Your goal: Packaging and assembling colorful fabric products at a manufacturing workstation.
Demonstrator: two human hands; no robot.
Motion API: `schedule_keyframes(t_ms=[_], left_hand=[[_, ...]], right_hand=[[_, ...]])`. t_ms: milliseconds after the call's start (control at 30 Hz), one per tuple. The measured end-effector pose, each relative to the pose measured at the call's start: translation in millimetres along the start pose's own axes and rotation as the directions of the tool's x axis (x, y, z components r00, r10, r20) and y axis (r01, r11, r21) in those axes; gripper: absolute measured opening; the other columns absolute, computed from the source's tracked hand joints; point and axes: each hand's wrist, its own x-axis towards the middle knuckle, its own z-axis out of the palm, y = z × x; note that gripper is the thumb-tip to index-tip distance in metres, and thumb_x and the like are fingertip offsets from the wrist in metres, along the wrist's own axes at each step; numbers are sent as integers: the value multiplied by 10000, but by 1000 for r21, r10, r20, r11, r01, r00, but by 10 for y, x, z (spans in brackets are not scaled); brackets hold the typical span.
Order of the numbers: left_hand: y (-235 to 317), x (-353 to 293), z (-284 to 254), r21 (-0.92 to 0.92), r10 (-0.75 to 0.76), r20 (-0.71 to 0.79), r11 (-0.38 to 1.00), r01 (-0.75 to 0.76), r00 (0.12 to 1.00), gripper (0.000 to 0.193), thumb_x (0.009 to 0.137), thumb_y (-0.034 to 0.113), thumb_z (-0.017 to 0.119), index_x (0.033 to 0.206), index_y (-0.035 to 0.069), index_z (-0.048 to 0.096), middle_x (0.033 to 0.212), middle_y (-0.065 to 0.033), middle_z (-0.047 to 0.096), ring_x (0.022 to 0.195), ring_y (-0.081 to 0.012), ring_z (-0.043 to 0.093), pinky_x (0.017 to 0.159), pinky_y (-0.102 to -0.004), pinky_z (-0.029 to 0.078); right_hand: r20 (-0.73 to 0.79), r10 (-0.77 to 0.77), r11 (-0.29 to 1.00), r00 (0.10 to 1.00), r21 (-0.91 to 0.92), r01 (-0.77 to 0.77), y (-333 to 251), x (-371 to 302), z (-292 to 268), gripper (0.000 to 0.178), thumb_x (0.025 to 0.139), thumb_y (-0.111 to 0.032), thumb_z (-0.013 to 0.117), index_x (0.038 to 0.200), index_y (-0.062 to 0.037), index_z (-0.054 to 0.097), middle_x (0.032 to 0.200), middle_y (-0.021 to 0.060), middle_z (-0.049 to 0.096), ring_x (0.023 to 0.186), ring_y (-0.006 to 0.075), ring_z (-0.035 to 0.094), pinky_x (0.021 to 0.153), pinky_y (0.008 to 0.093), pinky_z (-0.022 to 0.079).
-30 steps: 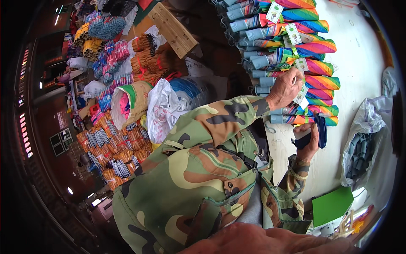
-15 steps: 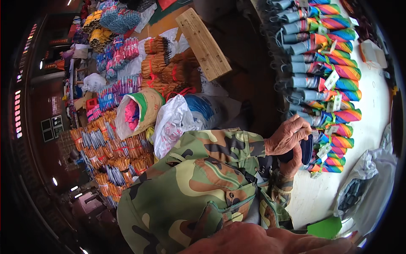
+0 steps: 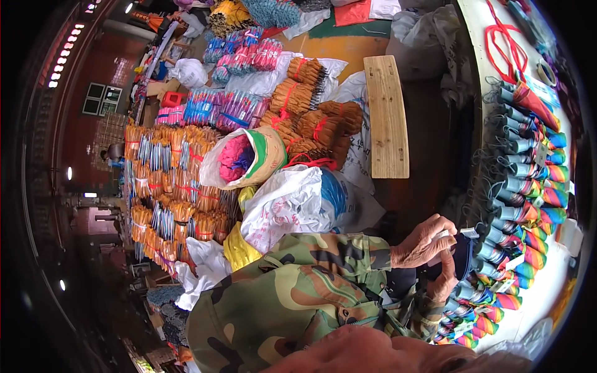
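My left hand (image 3: 425, 241) is closed, its fingertips pinched on a small whitish piece (image 3: 442, 235). Just below it, my right hand (image 3: 441, 281) is closed around a dark navy item (image 3: 463, 256) with a curved edge. Most of this item is hidden by my fingers, so its kind cannot be told. A small white tag (image 3: 469, 233) shows at its upper end. Close beside both hands, a row of folded rainbow-coloured umbrellas (image 3: 533, 219) with grey-blue ends and dark wrist loops lies along the white table (image 3: 563, 261).
Behind a wooden bench (image 3: 387, 118) lie bundles of orange-brown umbrellas (image 3: 292, 96). An open sack (image 3: 267, 155) holds pink cloth. White plastic bags (image 3: 283, 208) sit near my left sleeve. Red cord (image 3: 502, 46) and a roll of tape (image 3: 546, 73) lie at the table's far end.
My view has turned, so the bench, bundles and umbrellas sit further right and lower. Both hands stay together at the navy item; a white tag now shows beside it.
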Motion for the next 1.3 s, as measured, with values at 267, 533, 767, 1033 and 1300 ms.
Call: schedule_keyframes(t_ms=[267, 533, 767, 1033, 1300], left_hand=[[57, 496, 358, -231, -30, 224, 969, 83, 974, 313, 1031, 119, 757, 1290, 26, 607, 1019, -84, 656, 958, -201, 695, 875, -352, 561], [-240, 1618, 169, 99, -326, 300, 945, 311, 897, 140, 1092, 121, 638, 1151, 6, 690, 971, -65, 748, 900, -130, 720, 810, -287, 568], [-634, 2314, 386, 252, -411, 328, 906, 340, 851, 199, 1092, 191, 648, 1126, -3, 678, 876, -38, 705, 792, -97, 620, 721, -286, 515], [-519, 2594, 665, 333, -479, 332, 865, 375, 812, 165, 1081, 163, 652, 1098, 1, 677, 862, -39, 711, 766, -108, 632, 705, -295, 526], [-304, 2500, 692, 346, -575, 238, 803, 485, 783, 203, 1077, 196, 657, 1141, 3, 676, 885, -45, 722, 784, -102, 635, 723, -280, 525]], right_hand=[[-118, 649, 619, 751, 657, -431, -523, 159, -882, 413, 1089, -55, 564, 1496, -36, 631, 1446, 200, 678, 1303, 278, 668, 1138, 387, 525], [-670, 388, 899, 633, 123, -420, 155, -77, -2185, 376, 1104, -97, 576, 1466, -13, 636, 1356, 124, 710, 1262, 231, 658, 1105, 364, 513], [-812, 521, 852, 263, 482, -203, 87, 530, -3378, 319, 1010, -262, 760, 1206, -12, 722, 1047, 78, 755, 936, 169, 723, 809, 304, 587], [-802, 431, 901, 413, 358, -244, 399, 1623, -4370, 319, 948, -216, 813, 1148, 11, 711, 945, 71, 743, 803, 157, 733, 699, 289, 573], [-768, -4, 872, 640, -316, -374, 1749, 3416, -4614, 558, 880, -218, 762, 1393, -66, 604, 1065, 222, 731, 955, 399, 725, 887, 467, 572]])
